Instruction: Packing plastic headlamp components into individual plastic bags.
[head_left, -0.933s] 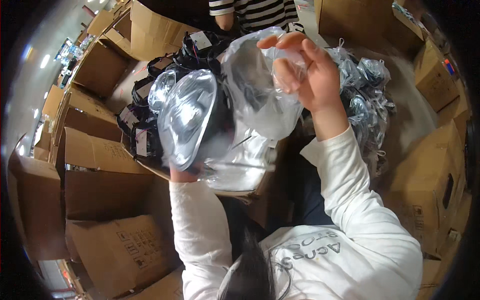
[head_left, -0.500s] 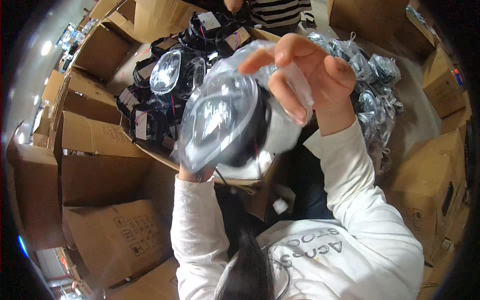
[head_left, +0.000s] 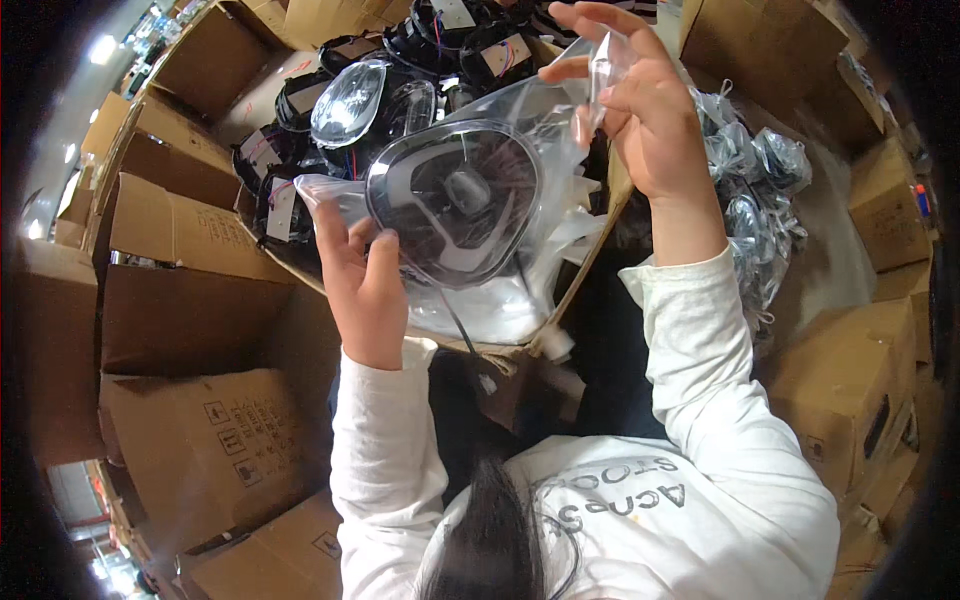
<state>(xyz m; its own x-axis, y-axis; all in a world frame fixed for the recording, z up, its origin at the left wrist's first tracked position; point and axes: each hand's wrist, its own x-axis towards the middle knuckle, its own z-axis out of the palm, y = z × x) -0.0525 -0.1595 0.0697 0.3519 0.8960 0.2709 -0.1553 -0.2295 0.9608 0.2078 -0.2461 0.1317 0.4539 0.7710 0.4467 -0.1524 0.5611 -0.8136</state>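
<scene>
A headlight (head_left: pixel 455 200) with a rounded clear lens and a dark housing sits within a clear plastic bag (head_left: pixel 540 240), lens facing up. On its left, my left hand (head_left: pixel 362 285) pinches a corner of the bag, fingers close by the lens rim. My right hand (head_left: pixel 650 115) is raised to the upper right, its curled fingers gripping the bag's other edge and pulling the film taut. A thin dark cable hangs below the headlight. The headlight's underside is hidden. Beneath it lies white wrapping (head_left: pixel 480 315) in a cardboard box (head_left: pixel 575 300).
Several unwrapped headlights (head_left: pixel 348 103) with black housings and coloured wires crowd the box behind. Bagged headlights (head_left: pixel 745 165) are piled on the right. Cardboard cartons (head_left: pixel 190 340) line the left, and more cartons (head_left: pixel 845 370) stand on the right. A striped garment shows at the top edge.
The headlight has turned from tilted to lens up inside the bag. My left hand has come out from beneath it to the bag's left corner. My right hand has risen with the film.
</scene>
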